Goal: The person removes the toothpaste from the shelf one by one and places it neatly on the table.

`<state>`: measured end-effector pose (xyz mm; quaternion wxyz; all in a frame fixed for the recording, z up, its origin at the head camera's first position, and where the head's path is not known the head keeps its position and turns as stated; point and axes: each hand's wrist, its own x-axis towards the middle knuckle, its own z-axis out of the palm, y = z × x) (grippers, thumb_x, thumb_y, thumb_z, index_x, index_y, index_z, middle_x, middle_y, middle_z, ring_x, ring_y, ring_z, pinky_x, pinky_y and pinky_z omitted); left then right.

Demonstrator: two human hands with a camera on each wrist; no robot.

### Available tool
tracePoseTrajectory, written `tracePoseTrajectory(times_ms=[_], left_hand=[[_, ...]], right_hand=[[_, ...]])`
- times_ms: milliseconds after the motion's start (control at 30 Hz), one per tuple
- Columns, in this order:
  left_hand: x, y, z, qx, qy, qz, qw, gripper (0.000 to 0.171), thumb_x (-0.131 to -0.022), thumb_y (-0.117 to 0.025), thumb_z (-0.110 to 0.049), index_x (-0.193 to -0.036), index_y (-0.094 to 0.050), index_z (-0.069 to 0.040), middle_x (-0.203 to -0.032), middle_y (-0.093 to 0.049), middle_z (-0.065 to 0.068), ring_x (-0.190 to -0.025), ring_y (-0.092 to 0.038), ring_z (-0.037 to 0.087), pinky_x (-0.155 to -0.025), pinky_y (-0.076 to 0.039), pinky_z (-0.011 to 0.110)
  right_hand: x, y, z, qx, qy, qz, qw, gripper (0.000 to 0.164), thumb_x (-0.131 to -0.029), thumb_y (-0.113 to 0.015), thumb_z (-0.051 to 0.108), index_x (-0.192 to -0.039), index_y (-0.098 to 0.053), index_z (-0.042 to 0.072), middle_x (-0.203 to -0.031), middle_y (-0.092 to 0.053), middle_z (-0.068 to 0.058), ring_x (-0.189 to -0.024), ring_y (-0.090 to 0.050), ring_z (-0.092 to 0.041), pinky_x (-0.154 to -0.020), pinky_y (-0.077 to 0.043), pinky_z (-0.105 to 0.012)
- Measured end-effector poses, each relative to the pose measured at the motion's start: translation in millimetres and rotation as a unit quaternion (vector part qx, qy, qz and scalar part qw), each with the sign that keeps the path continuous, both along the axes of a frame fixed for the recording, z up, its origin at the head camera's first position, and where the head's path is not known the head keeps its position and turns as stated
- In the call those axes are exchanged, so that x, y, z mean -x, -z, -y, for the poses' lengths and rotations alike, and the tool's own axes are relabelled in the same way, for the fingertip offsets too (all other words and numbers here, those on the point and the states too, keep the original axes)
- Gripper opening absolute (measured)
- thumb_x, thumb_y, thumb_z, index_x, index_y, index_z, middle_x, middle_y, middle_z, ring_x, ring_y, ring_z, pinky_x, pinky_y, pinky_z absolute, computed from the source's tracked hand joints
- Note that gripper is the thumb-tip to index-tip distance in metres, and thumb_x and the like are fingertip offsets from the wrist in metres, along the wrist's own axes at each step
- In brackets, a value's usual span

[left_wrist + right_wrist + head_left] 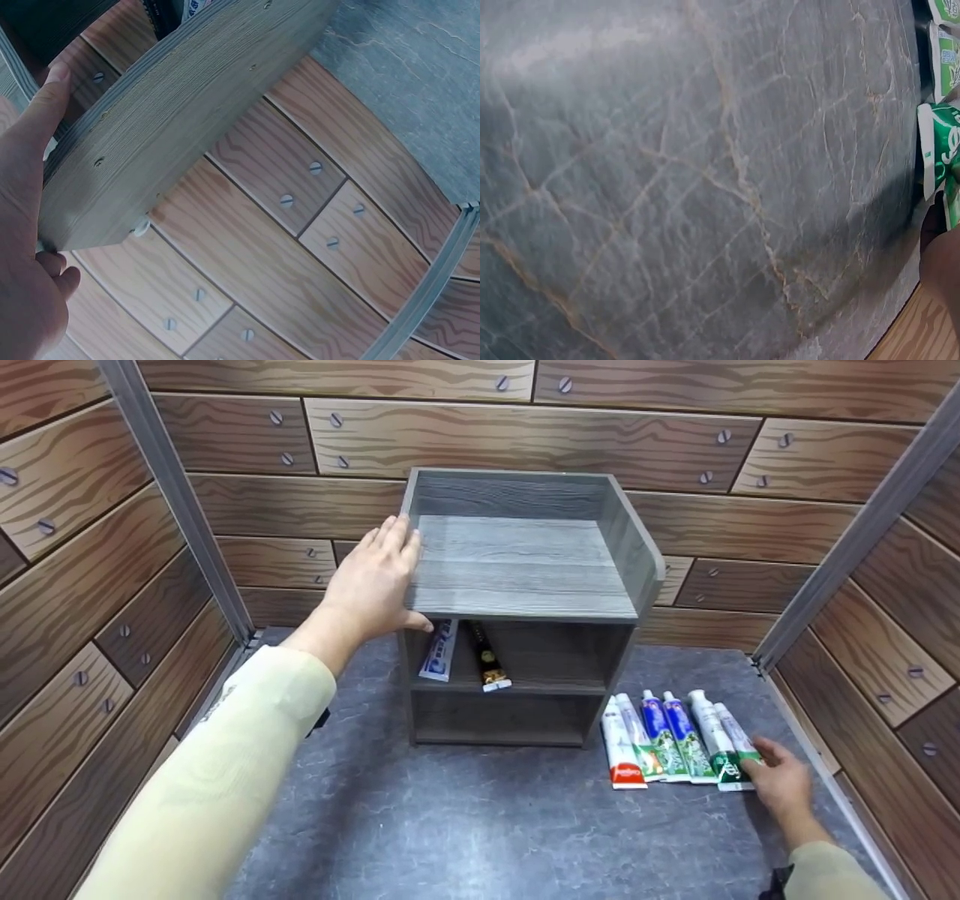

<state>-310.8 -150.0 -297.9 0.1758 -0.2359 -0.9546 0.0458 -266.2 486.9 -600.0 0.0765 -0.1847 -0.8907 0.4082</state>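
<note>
My left hand [375, 577] grips the upper left side of a grey wooden shelf unit [517, 562], fingers over the side panel's edge and thumb at the front edge of the top board. In the left wrist view the thumb and curled fingertips lie on either side of that panel [180, 112]. My right hand [784, 784] pinches the lower end of the rightmost toothpaste tube [735, 727] in a row on the floor. Beside it lie a white and green tube [712, 735], blue and green tubes [686, 739] and a white and red tube [621, 746].
On the shelf's middle level lie a white and blue tube [440, 652] and a black and gold tube [489, 660], ends toward me. The lower compartment [502, 718] sits beneath. Wood-patterned walls [525, 442] with metal corner strips enclose the grey marbled floor [465, 825].
</note>
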Motion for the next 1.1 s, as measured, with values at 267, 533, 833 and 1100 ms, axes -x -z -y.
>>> tracePoseTrajectory(times_ms=[267, 533, 833, 1100], left_hand=[[-0.5, -0.2, 1.7, -0.008, 0.001, -0.001, 1.0, 0.133, -0.069, -0.091, -0.067, -0.16, -0.034, 0.01, -0.166, -0.026, 0.037, -0.155, -0.028, 0.05, -0.129, -0.024, 0.053], [-0.4, 0.0, -0.1, -0.004, 0.0, 0.004, 1.0, 0.133, -0.07, -0.089, -0.068, -0.161, -0.032, 0.01, -0.166, -0.024, 0.037, -0.155, -0.027, 0.049, -0.13, -0.022, 0.053], [-0.6, 0.3, -1.7, 0.002, 0.001, 0.003, 1.0, 0.133, -0.071, -0.088, -0.069, -0.161, -0.031, 0.01, -0.166, -0.024, 0.037, -0.156, -0.026, 0.049, -0.129, -0.023, 0.053], [-0.4, -0.6, -1.3, -0.002, -0.002, 0.007, 1.0, 0.132, -0.071, -0.088, -0.069, -0.161, -0.032, 0.01, -0.167, -0.024, 0.036, -0.156, -0.026, 0.048, -0.13, -0.022, 0.052]], right_hand=[[-0.8, 0.3, -2.1, -0.002, -0.032, 0.012, 0.999, 0.061, -0.103, -0.063, 0.01, -0.156, -0.041, -0.011, -0.154, -0.047, -0.033, -0.144, -0.046, -0.047, -0.093, -0.042, -0.014], [-3.2, -1.3, -2.4, 0.009, -0.044, 0.025, 0.999, 0.064, -0.104, -0.061, 0.011, -0.159, -0.034, -0.01, -0.156, -0.044, -0.031, -0.147, -0.041, -0.047, -0.078, -0.034, -0.001], [-3.9, -4.0, -3.1, 0.021, -0.028, 0.033, 0.999, 0.067, -0.104, -0.06, 0.012, -0.161, -0.031, -0.009, -0.158, -0.041, -0.033, -0.147, -0.041, -0.048, -0.083, -0.041, -0.008], [-4.5, -6.2, 2.0, 0.023, -0.014, -0.005, 1.0, 0.063, -0.102, -0.062, 0.007, -0.157, -0.037, -0.012, -0.155, -0.044, -0.036, -0.144, -0.046, -0.049, -0.08, -0.04, -0.001]])
